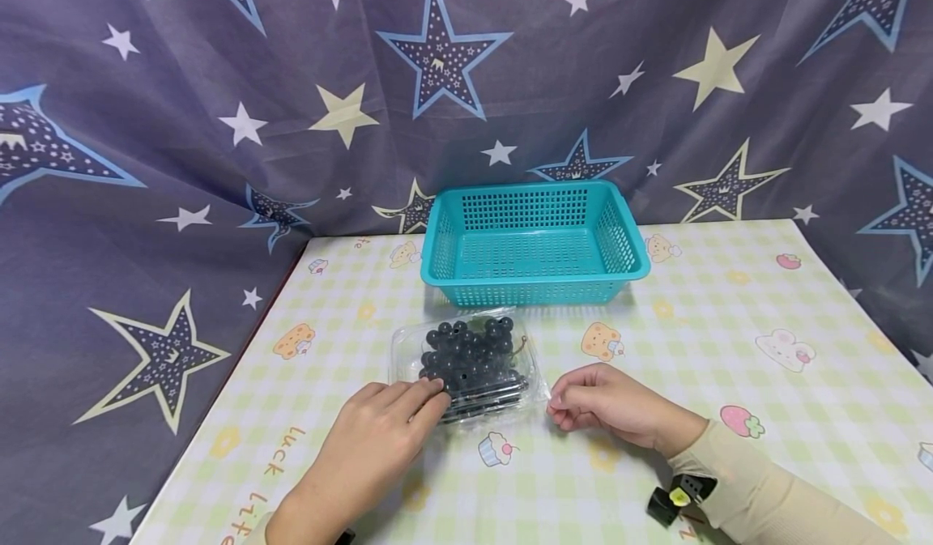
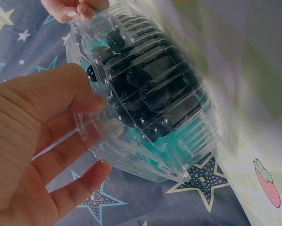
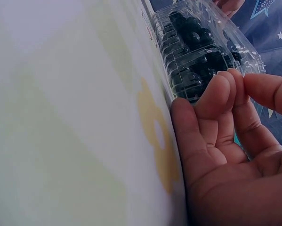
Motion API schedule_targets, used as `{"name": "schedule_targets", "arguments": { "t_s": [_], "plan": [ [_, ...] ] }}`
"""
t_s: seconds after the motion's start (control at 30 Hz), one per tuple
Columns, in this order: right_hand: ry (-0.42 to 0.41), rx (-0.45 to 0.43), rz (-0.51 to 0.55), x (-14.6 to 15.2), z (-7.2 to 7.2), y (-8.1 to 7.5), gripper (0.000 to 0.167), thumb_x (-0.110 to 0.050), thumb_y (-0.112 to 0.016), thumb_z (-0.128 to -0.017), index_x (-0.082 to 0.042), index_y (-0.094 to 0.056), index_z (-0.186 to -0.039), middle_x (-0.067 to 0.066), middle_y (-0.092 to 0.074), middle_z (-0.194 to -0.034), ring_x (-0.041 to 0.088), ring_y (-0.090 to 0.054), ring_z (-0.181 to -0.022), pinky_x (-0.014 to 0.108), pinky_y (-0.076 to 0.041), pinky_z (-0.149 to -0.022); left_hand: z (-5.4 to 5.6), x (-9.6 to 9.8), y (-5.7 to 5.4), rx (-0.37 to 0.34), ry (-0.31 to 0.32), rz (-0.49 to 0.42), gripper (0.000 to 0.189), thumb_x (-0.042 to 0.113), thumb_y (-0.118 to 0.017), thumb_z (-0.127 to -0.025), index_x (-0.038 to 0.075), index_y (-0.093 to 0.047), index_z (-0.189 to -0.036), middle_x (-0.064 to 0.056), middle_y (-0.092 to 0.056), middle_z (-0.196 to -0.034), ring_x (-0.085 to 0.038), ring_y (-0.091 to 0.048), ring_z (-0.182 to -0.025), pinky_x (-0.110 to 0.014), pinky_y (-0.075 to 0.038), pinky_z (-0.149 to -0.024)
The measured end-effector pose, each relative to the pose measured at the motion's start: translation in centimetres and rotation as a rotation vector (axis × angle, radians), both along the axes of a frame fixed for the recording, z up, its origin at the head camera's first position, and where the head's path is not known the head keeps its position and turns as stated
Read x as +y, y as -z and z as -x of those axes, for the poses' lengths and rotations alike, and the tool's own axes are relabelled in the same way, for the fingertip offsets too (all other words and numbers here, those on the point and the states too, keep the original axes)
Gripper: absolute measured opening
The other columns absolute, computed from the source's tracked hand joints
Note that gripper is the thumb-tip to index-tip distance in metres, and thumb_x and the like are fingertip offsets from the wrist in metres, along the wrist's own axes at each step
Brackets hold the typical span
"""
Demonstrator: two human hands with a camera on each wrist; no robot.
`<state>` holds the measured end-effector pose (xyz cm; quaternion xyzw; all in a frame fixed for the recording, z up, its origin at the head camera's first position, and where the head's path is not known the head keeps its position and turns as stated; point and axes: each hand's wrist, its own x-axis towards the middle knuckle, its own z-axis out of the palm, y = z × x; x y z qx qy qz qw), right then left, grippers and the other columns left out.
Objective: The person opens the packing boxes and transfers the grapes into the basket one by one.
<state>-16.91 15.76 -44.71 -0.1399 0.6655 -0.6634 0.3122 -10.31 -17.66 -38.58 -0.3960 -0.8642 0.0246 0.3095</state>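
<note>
A clear plastic clamshell box (image 1: 408,347) full of dark grapes (image 1: 466,355) lies on the table in front of me. My left hand (image 1: 397,423) holds its near left edge; in the left wrist view the thumb (image 2: 79,89) is bent at the rim and the fingers reach over the clear lid (image 2: 131,165). At the near right corner, my right hand (image 1: 605,403) pinches the edge of the box between thumb and index finger. In the right wrist view that hand's other fingers curl in beside the ribbed wall of the box (image 3: 176,66).
A turquoise plastic basket (image 1: 535,290) stands behind the box, close to the star-patterned curtain (image 1: 547,75). The table (image 1: 700,326) has a pale green checked cover with cartoon prints. Dark wrist straps (image 1: 681,496) sit at the sleeves.
</note>
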Motion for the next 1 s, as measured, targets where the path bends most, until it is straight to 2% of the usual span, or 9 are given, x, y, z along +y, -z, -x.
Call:
{"name": "schedule_targets", "arguments": {
  "t_s": [0.37,0.6,0.77,1.0],
  "plan": [
    [0.005,0.001,-0.007,-0.05,-0.01,0.02,0.017,-0.002,-0.056,-0.090,0.005,-0.071,-0.096,0.011,-0.073,-0.095,0.015,-0.069,-0.083,0.030,-0.062,-0.082,0.00,-0.02,-0.13,-0.005,0.000,0.008,0.031,0.011,-0.044,-0.099,0.013,-0.073,-0.112,-0.005,-0.075,-0.117,-0.021,-0.074,-0.093,-0.038,-0.057,-0.067],
    [0.005,-0.001,-0.008,0.00,0.05,0.07,0.017,-0.001,-0.056,-0.090,0.004,-0.071,-0.096,0.011,-0.073,-0.096,0.016,-0.070,-0.084,0.030,-0.062,-0.083,-0.17,-0.19,-0.24,-0.053,-0.010,0.012,0.028,0.010,-0.051,-0.097,0.013,-0.073,-0.115,-0.005,-0.075,-0.119,-0.022,-0.074,-0.095,-0.039,-0.057,-0.068],
    [0.006,-0.001,-0.013,0.08,0.07,0.11,0.017,-0.001,-0.056,-0.090,0.004,-0.071,-0.096,0.011,-0.073,-0.096,0.016,-0.070,-0.084,0.031,-0.062,-0.083,-0.22,-0.16,-0.34,-0.048,-0.025,0.034,0.029,0.010,-0.050,-0.098,0.014,-0.073,-0.114,-0.004,-0.075,-0.119,-0.021,-0.074,-0.094,-0.037,-0.057,-0.067],
    [0.001,-0.003,-0.002,0.07,0.09,0.08,0.018,-0.001,-0.055,-0.089,0.004,-0.071,-0.096,0.011,-0.072,-0.095,0.017,-0.070,-0.085,0.031,-0.062,-0.082,-0.18,-0.12,-0.44,-0.028,-0.008,0.019,0.028,0.012,-0.050,-0.097,0.014,-0.073,-0.112,-0.003,-0.075,-0.116,-0.020,-0.074,-0.092,-0.038,-0.056,-0.065]
  ]
}}
